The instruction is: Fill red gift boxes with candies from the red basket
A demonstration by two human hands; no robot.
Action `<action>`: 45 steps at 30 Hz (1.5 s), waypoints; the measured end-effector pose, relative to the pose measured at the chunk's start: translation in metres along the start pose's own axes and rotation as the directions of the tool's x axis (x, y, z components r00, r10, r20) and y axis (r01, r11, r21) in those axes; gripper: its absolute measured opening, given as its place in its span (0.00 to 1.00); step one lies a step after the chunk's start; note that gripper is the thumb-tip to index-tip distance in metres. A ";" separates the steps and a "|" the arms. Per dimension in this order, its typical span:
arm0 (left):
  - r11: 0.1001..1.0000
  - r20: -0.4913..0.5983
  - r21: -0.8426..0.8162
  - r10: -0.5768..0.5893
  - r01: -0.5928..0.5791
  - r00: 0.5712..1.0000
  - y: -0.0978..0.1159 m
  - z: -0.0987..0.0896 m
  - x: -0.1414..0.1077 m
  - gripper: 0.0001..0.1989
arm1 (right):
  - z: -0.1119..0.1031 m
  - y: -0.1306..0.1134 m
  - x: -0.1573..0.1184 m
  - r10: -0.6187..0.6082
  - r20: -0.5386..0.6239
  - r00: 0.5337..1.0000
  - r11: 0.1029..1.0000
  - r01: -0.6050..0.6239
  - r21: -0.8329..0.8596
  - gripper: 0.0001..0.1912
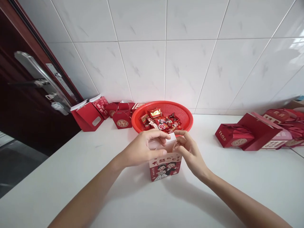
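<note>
In front of the red mesh basket (187, 117), the left hand (142, 147) curls, fingers parted, over an open bride-and-groom carton (165, 172); the right hand (190, 152) pinches its side flap (175, 145)

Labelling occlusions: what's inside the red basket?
Inside the red basket: small wrapped packets, mostly red, some gold. Anything under the top layer is covered; the left hand and right hand hide parts of the near rim.

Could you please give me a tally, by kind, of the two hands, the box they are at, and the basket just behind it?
Hands: 2 (left hand, right hand)
Cartoon-couple box: 1
Red basket: 1
Total: 4
The wrapped sweets overlap too much to count.
</note>
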State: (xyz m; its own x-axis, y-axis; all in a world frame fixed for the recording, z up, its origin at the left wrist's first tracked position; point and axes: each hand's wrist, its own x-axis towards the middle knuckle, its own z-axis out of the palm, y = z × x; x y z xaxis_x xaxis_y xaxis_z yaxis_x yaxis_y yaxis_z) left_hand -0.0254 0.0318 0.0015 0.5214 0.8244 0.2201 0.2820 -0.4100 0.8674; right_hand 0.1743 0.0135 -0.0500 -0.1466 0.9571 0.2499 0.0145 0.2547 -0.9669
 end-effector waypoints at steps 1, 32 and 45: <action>1.000 0.014 -0.008 0.001 -0.001 1.000 -0.001 0.000 0.000 0.17 | 0.000 0.000 0.000 0.002 -0.006 1.000 1.000 -0.002 -0.005 0.19; 0.974 -0.002 0.212 0.082 -0.080 0.997 0.001 -0.007 -0.002 0.27 | -0.014 -0.019 0.009 0.094 0.031 0.995 0.959 -0.082 -0.270 0.07; 0.893 -0.166 0.364 0.342 -0.265 0.925 -0.011 -0.003 0.000 0.29 | -0.022 -0.020 0.012 -0.124 -0.060 0.990 0.910 0.089 -0.405 0.17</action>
State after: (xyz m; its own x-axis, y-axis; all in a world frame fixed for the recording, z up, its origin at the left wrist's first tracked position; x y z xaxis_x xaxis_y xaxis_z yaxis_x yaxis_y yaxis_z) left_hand -0.0309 0.0372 -0.0066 0.4447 0.6870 0.5747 0.4072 -0.7265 0.5535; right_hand 0.1945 0.0227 -0.0267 -0.0872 0.9247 0.3704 0.4012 0.3730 -0.8366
